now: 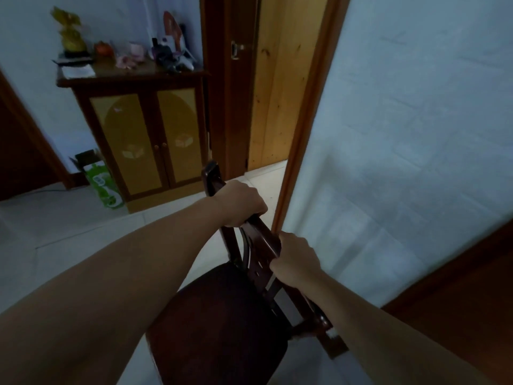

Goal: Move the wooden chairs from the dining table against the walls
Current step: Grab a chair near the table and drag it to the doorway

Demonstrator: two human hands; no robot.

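A dark wooden chair (222,315) with a rounded dark seat fills the lower middle of the head view. Its backrest faces the pale wall (410,134) on the right and stands close to it. My left hand (241,202) is closed over the top rail of the backrest near its far end. My right hand (297,258) grips the same rail nearer to me. The chair's legs are hidden below the seat. The dining table is out of view.
A wooden cabinet (144,140) with yellow door panels and clutter on top stands at the back left. A green box (104,184) leans beside it. An open doorway with a wooden frame (302,129) lies just past the chair. The floor (69,223) is pale tile.
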